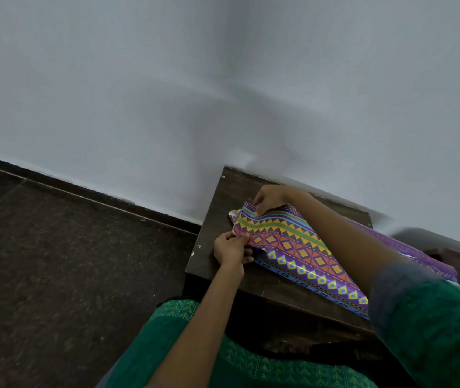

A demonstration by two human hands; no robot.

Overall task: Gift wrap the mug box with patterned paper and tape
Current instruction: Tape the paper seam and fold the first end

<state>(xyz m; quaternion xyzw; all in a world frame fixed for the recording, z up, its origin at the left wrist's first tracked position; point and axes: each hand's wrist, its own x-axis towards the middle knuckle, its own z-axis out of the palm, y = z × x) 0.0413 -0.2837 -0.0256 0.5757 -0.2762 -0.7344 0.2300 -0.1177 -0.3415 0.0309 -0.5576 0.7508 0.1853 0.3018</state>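
Patterned wrapping paper [301, 253], purple and orange with triangles and diamonds, lies across a small dark wooden table [217, 219]. At its left end the paper is raised and folded over something hidden underneath; the mug box itself does not show. My left hand [231, 249] pinches the paper's near left edge. My right hand [270, 198] pinches the far left corner, my forearm reaching across the sheet. I see no tape.
The table stands against a pale grey wall [223, 93]. Dark speckled floor [55, 261] spreads to the left with a dark skirting along the wall. My green clothing [251, 365] fills the bottom. The paper runs off to the right, past my sleeve [433, 326].
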